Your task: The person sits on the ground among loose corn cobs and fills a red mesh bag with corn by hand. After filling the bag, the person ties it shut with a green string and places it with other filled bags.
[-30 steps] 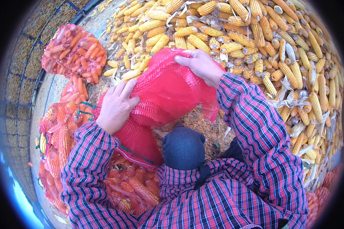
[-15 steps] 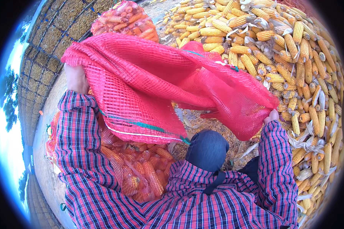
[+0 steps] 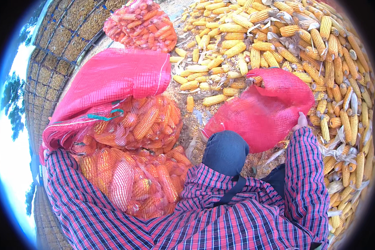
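Observation:
My right hand (image 3: 301, 121) is closed on the edge of a red mesh sack (image 3: 254, 118), which hangs loosely spread beyond my knee, its mouth partly open toward the corn pile. On the far left, my left hand (image 3: 47, 153) shows only as a sliver below a gathered corner of other red mesh sacking (image 3: 112, 75). That corner bunches at the hand, which appears to grip it, though the fingers are hidden. The sacking is empty and has white and green edge threads. It lies partly across a filled mesh bag of corn cobs (image 3: 146, 123).
Another filled corn bag (image 3: 133, 183) lies against my left side, and a third bag (image 3: 141, 27) stands farther off. A big heap of yellow cobs (image 3: 333, 75) fills the right. A wire-mesh crib (image 3: 62, 37) packed with corn runs along the left. My knee (image 3: 226, 152) juts up centrally.
The red sacking has been pulled apart into two pieces. My left hand has swung left and nearer with one part, uncovering the filled bags; my right hand keeps the other.

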